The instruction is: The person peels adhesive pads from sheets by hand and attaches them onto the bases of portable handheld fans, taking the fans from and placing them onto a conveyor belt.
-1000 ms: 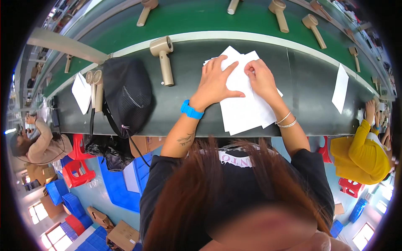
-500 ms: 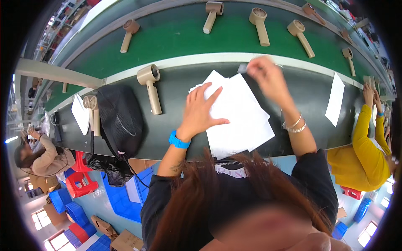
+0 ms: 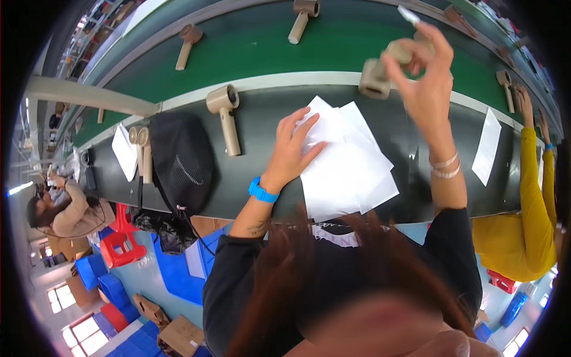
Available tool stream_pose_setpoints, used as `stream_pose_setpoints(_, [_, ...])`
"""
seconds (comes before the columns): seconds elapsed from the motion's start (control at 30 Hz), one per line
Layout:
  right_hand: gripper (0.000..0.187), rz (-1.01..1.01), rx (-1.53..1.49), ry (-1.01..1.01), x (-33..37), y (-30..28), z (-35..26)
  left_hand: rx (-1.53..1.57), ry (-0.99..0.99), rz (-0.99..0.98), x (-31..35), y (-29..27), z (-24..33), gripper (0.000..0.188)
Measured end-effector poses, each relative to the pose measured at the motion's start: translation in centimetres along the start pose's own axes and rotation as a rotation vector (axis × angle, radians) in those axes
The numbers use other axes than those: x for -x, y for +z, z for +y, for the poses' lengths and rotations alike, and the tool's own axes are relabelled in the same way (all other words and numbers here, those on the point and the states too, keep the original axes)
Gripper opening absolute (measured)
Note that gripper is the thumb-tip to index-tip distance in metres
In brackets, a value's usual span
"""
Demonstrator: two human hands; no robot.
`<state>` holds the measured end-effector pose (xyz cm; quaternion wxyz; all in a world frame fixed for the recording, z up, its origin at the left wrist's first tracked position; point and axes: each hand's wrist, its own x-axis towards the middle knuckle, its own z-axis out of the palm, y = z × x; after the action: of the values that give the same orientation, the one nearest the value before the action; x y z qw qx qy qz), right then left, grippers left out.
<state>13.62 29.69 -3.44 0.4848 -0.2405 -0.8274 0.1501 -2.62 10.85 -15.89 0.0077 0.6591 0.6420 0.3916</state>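
My left hand (image 3: 293,143) lies with its fingers spread on the left part of a loose stack of white sheets (image 3: 345,172). A blue band is on that wrist. Raised over the far edge of the bench, my right hand (image 3: 425,77) is closed around a beige handheld fan (image 3: 375,80), blurred by motion. The fan's squarish end points down toward the bench. A small pale strip (image 3: 408,15) shows by my index fingertip; I cannot tell what it is. To the left of the sheets, another beige fan (image 3: 227,119) lies on the dark bench.
Several fans, one of them a brown-headed fan (image 3: 190,35), lie on the green belt (image 3: 256,50) beyond the white rail. A black bag (image 3: 181,160) and two slim fans (image 3: 143,154) sit at left. A white sheet (image 3: 486,146) lies right, beside a co-worker's yellow sleeve (image 3: 529,190).
My right hand has moved up and right from the sheets' far edge and now holds a fan; one fan is gone from its spot on the belt. My left hand stays on the sheets.
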Motion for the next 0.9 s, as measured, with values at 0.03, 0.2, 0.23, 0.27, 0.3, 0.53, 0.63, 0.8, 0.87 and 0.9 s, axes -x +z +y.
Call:
stream_pose_setpoints(0.03, [0.068, -0.045, -0.094, -0.1, 1.5, 0.3, -1.2, -0.003, -0.013, -0.003, 0.0, -0.1, 0.5, 0.064])
stream_pose_setpoints(0.2, [0.066, -0.201, -0.184, -0.147, 7.5, 1.2, -6.5, 0.676, -0.19, 0.175, -1.6, -1.3, 5.6, 0.061])
stream_pose_setpoints(0.23, [0.062, -0.262, -0.242, -0.114, 8.0, 0.8, -7.4, 0.744, -0.196, 0.122, -1.5, -1.4, 5.9, 0.061])
stream_pose_setpoints(0.27, [0.058, -0.322, -0.299, -0.081, 8.1, 0.7, -8.0, 0.664, -0.119, 0.216, -1.8, -1.7, 6.3, 0.055])
stream_pose_setpoints(0.3, [0.058, -0.326, -0.307, -0.076, 8.0, 0.5, -8.2, 0.659, -0.129, 0.214, -1.6, -1.9, 6.2, 0.055])
stream_pose_setpoints(0.53, [0.01, -0.147, -0.572, 0.266, 9.1, -1.9, -7.7, 0.449, -0.02, 0.195, -0.8, -3.6, 6.1, 0.039])
stream_pose_setpoints(0.63, [0.008, -0.207, -0.678, 0.413, 9.7, -2.4, -9.5, 0.493, -0.049, 0.158, -0.3, -3.7, 6.4, 0.037])
stream_pose_setpoints(0.8, [0.02, -0.292, -0.619, 0.421, 10.2, -2.3, -10.8, 0.738, -0.097, 0.075, 0.2, -3.7, 6.5, 0.049])
stream_pose_setpoints(0.87, [0.026, -0.25, -0.625, 0.44, 10.2, -2.2, -10.9, 0.776, -0.099, 0.049, 0.3, -3.8, 6.5, 0.049])
stream_pose_setpoints(0.9, [0.032, -0.266, -0.625, 0.423, 10.3, -2.1, -10.7, 0.813, -0.098, 0.027, 0.4, -3.8, 6.5, 0.049])
